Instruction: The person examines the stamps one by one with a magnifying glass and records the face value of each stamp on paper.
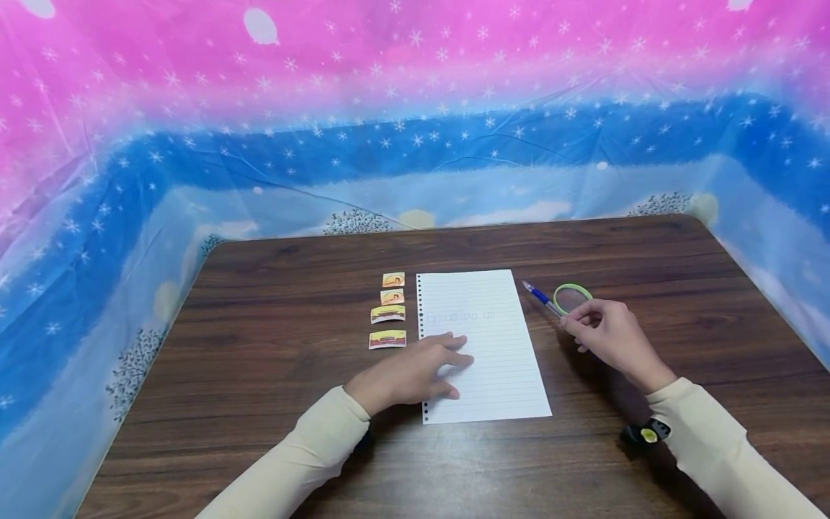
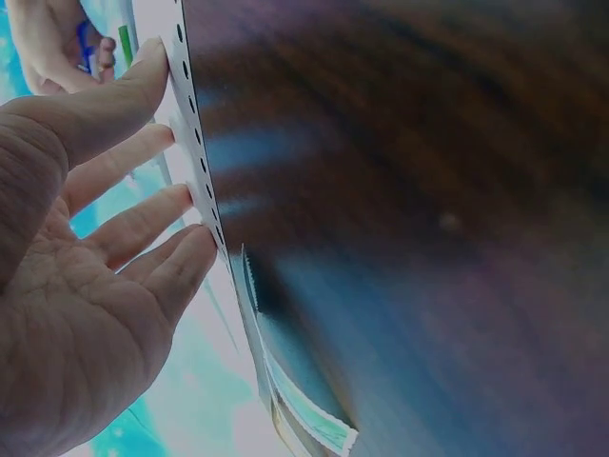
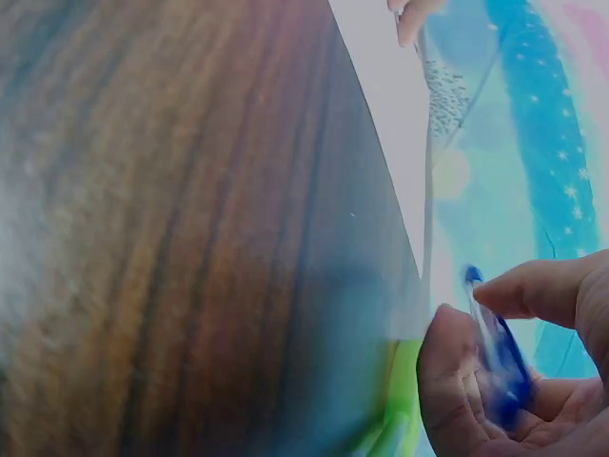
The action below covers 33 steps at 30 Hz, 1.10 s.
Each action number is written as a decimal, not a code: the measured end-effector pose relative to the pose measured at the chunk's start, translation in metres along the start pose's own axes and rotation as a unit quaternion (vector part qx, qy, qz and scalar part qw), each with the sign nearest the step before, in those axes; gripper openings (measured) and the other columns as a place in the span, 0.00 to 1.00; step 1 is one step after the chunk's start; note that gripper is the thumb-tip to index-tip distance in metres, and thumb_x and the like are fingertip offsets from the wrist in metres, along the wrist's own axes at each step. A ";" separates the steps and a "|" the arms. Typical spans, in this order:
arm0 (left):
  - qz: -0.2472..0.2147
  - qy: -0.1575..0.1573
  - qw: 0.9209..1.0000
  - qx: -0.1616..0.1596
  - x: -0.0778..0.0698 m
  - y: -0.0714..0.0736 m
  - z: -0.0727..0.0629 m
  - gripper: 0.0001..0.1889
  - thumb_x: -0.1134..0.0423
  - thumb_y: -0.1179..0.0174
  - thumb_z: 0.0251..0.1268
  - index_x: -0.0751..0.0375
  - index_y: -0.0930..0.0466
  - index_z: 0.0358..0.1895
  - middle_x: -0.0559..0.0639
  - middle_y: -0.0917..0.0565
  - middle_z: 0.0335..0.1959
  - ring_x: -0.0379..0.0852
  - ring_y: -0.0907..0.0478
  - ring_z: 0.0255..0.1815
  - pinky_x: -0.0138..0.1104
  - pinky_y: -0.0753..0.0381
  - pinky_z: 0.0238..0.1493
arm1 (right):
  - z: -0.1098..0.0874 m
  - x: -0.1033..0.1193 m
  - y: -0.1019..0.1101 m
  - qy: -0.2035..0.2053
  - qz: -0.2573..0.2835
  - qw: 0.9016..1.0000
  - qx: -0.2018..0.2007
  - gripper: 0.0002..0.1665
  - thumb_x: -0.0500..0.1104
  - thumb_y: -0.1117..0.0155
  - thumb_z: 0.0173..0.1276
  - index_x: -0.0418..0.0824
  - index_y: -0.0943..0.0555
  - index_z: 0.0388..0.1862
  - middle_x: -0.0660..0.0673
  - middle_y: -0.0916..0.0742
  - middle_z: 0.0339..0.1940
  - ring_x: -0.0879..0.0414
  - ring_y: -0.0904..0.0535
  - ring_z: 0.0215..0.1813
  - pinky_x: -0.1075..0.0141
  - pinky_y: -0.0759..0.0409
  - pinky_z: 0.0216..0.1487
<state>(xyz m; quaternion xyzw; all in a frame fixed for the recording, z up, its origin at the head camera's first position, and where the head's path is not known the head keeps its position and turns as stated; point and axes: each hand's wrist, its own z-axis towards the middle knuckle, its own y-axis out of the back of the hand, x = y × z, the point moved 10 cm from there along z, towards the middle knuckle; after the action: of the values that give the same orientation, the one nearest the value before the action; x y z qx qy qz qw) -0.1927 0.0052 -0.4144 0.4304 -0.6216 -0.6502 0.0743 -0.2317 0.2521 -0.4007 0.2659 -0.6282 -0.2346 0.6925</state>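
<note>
A sheet of lined, hole-punched paper (image 1: 483, 382) lies on the table, with a row of faint handwritten numbers across it. My left hand (image 1: 415, 369) rests on its left part, fingers spread; the left wrist view shows the fingertips at the punched edge. Right of the sheet, my right hand (image 1: 612, 335) pinches a clear pen with blue parts (image 1: 538, 294) near its rear end. The pen's tip points away and left, close to the paper's right edge. Just behind that hand is a light green ring (image 1: 573, 286), partly hidden by the fingers.
Several small stamps stand in a column left of the paper: two orange ones (image 1: 393, 280) at the far end, two yellow and red ones (image 1: 387, 339) nearer. The dark wooden table (image 1: 279, 303) ends at a pink and blue snowflake curtain (image 1: 415, 137).
</note>
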 end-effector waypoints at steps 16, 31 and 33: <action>0.000 -0.006 1.000 0.002 0.000 0.000 0.000 0.29 0.58 0.29 0.64 0.59 0.22 0.67 0.57 0.32 0.75 0.55 0.43 0.79 0.45 0.38 0.75 | 0.006 -0.005 0.011 -0.002 0.149 0.989 -0.009 0.17 0.42 0.32 0.72 0.28 0.17 0.49 0.33 0.14 0.40 0.48 0.14 0.32 0.58 0.13 0.35; 0.001 -0.004 1.000 0.006 -0.001 -0.001 -0.002 0.28 0.57 0.30 0.65 0.60 0.22 0.68 0.57 0.33 0.76 0.55 0.43 0.79 0.45 0.38 0.75 | 0.008 -0.004 0.015 -0.008 0.202 0.979 -0.003 0.21 0.43 0.28 0.69 0.25 0.17 0.49 0.45 0.11 0.38 0.51 0.13 0.31 0.60 0.13 0.37; 0.002 -0.006 1.000 0.006 -0.002 0.000 -0.002 0.28 0.57 0.30 0.65 0.60 0.23 0.68 0.57 0.33 0.76 0.55 0.43 0.79 0.45 0.38 0.75 | 0.008 -0.003 0.016 -0.002 0.209 0.978 -0.004 0.21 0.42 0.28 0.69 0.24 0.17 0.50 0.47 0.11 0.38 0.50 0.13 0.31 0.62 0.13 0.39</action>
<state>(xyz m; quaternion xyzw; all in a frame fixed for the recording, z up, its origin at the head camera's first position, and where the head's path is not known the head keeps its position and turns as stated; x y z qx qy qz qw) -0.1905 0.0048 -0.4134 0.4254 -0.6267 -0.6492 0.0693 -0.2398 0.2649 -0.3919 0.1257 -0.6706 -0.0880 0.7258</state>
